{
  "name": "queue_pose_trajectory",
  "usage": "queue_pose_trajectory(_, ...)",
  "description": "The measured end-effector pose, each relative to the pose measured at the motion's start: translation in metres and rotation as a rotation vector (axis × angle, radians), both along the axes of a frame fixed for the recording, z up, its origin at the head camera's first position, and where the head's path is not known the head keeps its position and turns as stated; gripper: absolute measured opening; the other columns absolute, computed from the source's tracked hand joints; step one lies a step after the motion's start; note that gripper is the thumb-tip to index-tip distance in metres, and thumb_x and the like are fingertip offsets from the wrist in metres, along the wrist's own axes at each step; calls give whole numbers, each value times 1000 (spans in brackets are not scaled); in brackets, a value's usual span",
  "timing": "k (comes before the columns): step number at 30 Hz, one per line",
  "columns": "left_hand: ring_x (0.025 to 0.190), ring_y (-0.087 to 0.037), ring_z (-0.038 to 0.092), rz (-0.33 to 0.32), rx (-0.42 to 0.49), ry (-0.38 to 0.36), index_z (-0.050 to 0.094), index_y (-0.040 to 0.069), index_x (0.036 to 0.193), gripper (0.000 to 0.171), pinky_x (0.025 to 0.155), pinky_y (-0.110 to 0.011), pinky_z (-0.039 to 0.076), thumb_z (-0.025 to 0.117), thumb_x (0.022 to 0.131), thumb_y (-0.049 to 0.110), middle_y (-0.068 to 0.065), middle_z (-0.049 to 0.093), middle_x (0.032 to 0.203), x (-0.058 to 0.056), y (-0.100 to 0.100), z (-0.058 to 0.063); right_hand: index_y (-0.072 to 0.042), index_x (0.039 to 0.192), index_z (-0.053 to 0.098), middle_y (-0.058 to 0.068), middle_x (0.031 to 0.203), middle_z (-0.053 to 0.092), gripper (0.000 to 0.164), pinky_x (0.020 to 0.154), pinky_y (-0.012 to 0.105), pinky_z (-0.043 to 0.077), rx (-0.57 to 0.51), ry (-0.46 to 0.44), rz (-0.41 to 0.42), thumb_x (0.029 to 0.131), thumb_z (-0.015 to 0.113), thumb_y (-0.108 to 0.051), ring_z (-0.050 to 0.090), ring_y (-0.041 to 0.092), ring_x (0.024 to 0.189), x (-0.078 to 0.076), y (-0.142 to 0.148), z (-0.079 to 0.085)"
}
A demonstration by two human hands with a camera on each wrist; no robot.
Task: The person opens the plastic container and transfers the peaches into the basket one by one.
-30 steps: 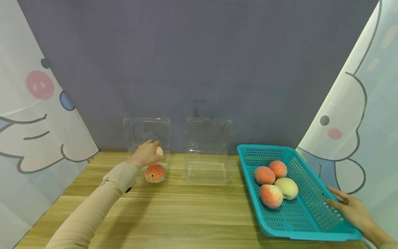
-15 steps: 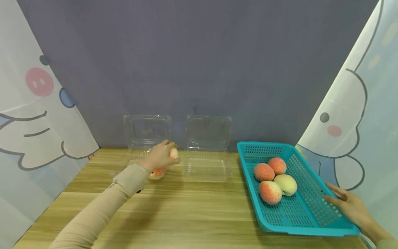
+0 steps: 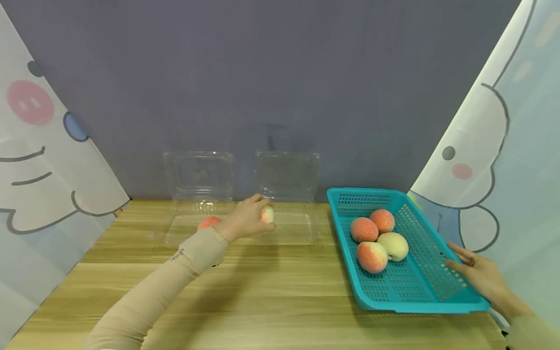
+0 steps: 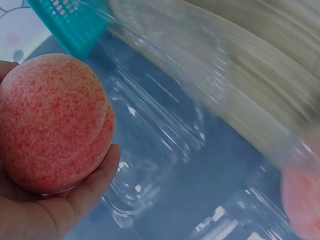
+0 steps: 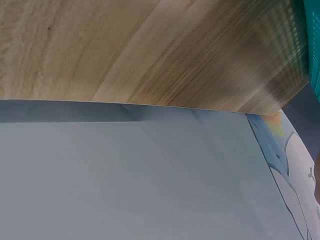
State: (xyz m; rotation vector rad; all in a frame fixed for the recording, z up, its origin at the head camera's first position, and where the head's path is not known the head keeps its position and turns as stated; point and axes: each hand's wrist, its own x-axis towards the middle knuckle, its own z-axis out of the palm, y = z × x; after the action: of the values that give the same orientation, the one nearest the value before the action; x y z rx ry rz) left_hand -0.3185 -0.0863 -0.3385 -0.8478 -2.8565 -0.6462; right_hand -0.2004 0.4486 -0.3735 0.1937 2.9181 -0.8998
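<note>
My left hand (image 3: 247, 218) grips a peach (image 4: 55, 125), its thumb and fingers around the red, speckled skin. It is above the near-left part of the right clear plastic clamshell box (image 3: 302, 228), whose lid stands up at the back. Behind the forearm, a second peach (image 3: 209, 222) lies in the left clamshell box (image 3: 179, 228), also with its lid raised. At the far right, my right hand (image 3: 485, 277) holds the side rim of a teal plastic basket (image 3: 420, 289), thumb over the inner side. The right wrist view barely shows that hand.
Several peaches (image 3: 372, 256), red and pale yellow, sit together in the basket's left half. A wooden table (image 3: 280, 306) carries everything. A grey backdrop (image 3: 280, 87) rises behind the boxes, with cartoon-printed curtains (image 3: 468, 194) on both sides.
My left hand has carried its peach rightward from the left box to the right box. The right hand keeps its hold on the basket. The head view has shifted slightly.
</note>
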Motion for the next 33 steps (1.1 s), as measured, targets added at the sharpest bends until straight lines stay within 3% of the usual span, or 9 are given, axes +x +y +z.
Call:
queue_pose_trajectory(4,89,-19,55,-41,6,74,57,13,119,51,66,-29,48,65,74,36,-5,54,113,-5,18,8,-3,144,20,36,136,27,69,81,69,34,-38,86,9,94,47,-42,28,61,116,-8,-4,4)
queue_pose_trajectory(7,89,-18,54,-77,22,86,57,14,119,51,69,-31,49,67,74,35,-5,53,115,-5,34,19,-6,144,22,36,135,27,66,83,70,33,-47,149,13,94,48,-39,29,61,116,-15,-4,11)
queue_pose_trajectory(11,88,-17,53,-132,24,58,55,16,121,50,72,-32,48,67,75,35,-4,51,118,2,57,28,-6,145,21,36,137,26,66,82,71,32,-42,138,8,94,47,-40,28,62,116,-16,-2,16)
queue_pose_trajectory(14,91,-17,53,-177,15,80,56,17,119,50,75,-32,47,68,75,36,-3,51,117,10,75,30,-5,145,19,36,138,24,67,81,72,32,-38,109,10,94,46,-41,27,62,117,-12,-1,15)
queue_pose_trajectory(22,97,-16,51,-298,-4,131,56,19,119,49,78,-30,46,68,77,41,-2,48,116,32,121,30,-5,145,19,38,138,25,68,81,71,33,-29,98,10,94,45,-42,28,61,117,-5,-1,9)
queue_pose_trajectory(33,93,-9,46,-489,-109,221,57,21,116,47,75,-16,41,66,73,39,2,47,116,63,181,14,-4,145,17,38,139,22,69,85,70,33,-74,66,2,94,46,-42,26,60,120,5,-8,0)
